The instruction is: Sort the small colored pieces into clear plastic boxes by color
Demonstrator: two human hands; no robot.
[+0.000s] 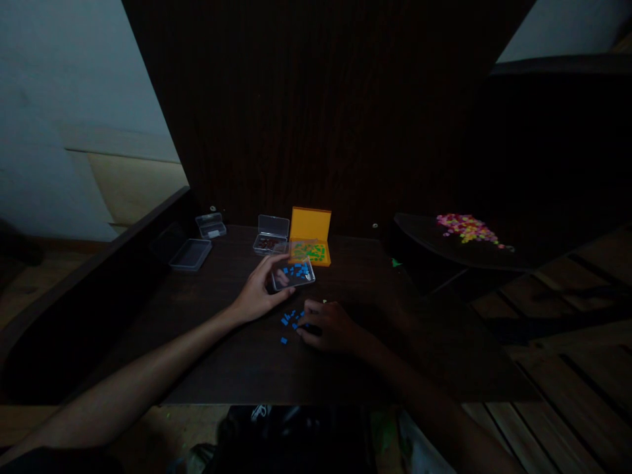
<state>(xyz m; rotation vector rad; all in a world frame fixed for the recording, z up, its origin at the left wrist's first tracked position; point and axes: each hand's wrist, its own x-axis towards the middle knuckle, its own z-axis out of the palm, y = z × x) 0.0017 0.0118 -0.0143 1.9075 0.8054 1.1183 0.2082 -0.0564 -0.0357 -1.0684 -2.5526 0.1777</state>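
My left hand (261, 289) grips a clear plastic box (292, 275) by its left end, tilted above the dark table. Several small blue pieces lie inside it. Just below, more blue pieces (285, 320) are scattered on the tabletop, one of them set apart toward me. My right hand (326, 326) is down among these pieces, thumb and fingers curled close together at their right side. Whatever is between its fingertips is hidden or too small to make out.
Behind stand an open yellow box (310, 225) of green pieces and a clear box (273, 227) of dark reddish bits. At left are an open clear case (191, 255) and a smaller one (210, 226). Pink and yellow pieces (469, 228) lie heaped on a raised surface at right.
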